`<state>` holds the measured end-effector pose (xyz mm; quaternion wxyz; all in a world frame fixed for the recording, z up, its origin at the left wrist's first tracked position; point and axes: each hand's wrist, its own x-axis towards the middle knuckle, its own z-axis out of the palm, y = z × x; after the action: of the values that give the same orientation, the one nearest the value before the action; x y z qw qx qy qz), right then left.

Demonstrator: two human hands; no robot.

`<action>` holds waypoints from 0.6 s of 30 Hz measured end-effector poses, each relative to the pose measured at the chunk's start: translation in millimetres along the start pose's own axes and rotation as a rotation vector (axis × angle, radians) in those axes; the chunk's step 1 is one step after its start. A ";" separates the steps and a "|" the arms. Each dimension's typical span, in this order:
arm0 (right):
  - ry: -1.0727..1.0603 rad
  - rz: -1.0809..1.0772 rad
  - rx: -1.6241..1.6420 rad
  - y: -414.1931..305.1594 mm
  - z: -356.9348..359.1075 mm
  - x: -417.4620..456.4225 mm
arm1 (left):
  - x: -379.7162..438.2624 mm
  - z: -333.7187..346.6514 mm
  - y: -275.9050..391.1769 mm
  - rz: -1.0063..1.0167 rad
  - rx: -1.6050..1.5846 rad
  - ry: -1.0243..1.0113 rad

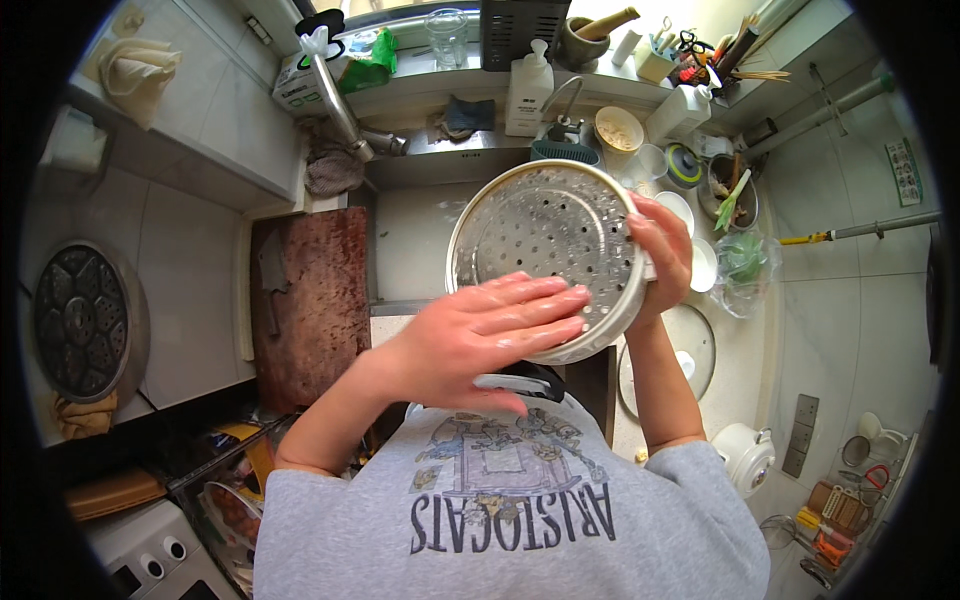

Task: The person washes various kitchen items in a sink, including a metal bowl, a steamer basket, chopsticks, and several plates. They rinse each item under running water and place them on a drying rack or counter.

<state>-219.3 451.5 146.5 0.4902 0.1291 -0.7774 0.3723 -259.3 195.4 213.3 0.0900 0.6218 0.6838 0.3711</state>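
Observation:
A round metal steamer basket (551, 217) with a perforated base and pale rim is held up over the sink's near right part. Water drops glisten on its base. My right hand (664, 251) grips its right side, the thumb hidden from view. Flat against the near part of the perforated face lies my left hand (495, 330), wet, with its fingers stretched out and not curled round anything. Behind the basket is the sink (416, 247), partly covered by it.
Left of the sink, a cleaver (271, 277) lies on a wooden cutting board (322, 315). A metal faucet (337, 105) stands at the back left. Right of the basket are white bowls (703, 266), a bagged green vegetable (745, 262) and a glass lid (697, 337).

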 end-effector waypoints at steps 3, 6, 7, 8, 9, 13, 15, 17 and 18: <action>0.001 0.020 0.002 -1.4 3.5 -5.3 | 4.7 5.5 1.1 0.000 0.109 -0.029; 0.058 -0.064 -0.086 -2.5 1.2 1.8 | -13.3 1.2 -12.0 -0.152 0.285 -0.025; 0.086 -0.098 -0.115 -5.6 -0.3 8.2 | -21.0 -2.1 -19.5 -0.203 0.347 -0.016; 0.095 -0.103 -0.103 -7.2 -1.4 10.5 | -28.5 -6.0 -27.6 -0.298 0.383 -0.007; 0.104 -0.106 -0.091 -8.0 -2.6 10.6 | -30.6 -7.5 -28.1 -0.302 0.393 -0.009; 0.067 -0.077 -0.108 -8.7 -3.9 8.6 | -25.1 -10.0 -16.3 -0.201 0.343 -0.019; 0.095 -0.040 -0.097 -9.6 -1.2 4.1 | -20.6 -5.9 -4.2 -0.106 0.205 -0.018; 0.102 -0.073 -0.105 -12.7 0.4 6.8 | -21.9 -5.9 -11.6 -0.155 0.324 -0.009; 0.108 -0.090 -0.108 -13.8 0.9 8.5 | -25.5 -4.8 -21.9 -0.208 0.403 -0.005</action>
<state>-216.2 442.7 159.9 0.5537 0.1170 -0.7624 0.3138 -273.9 171.1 194.5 0.0034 0.5544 0.8042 0.2141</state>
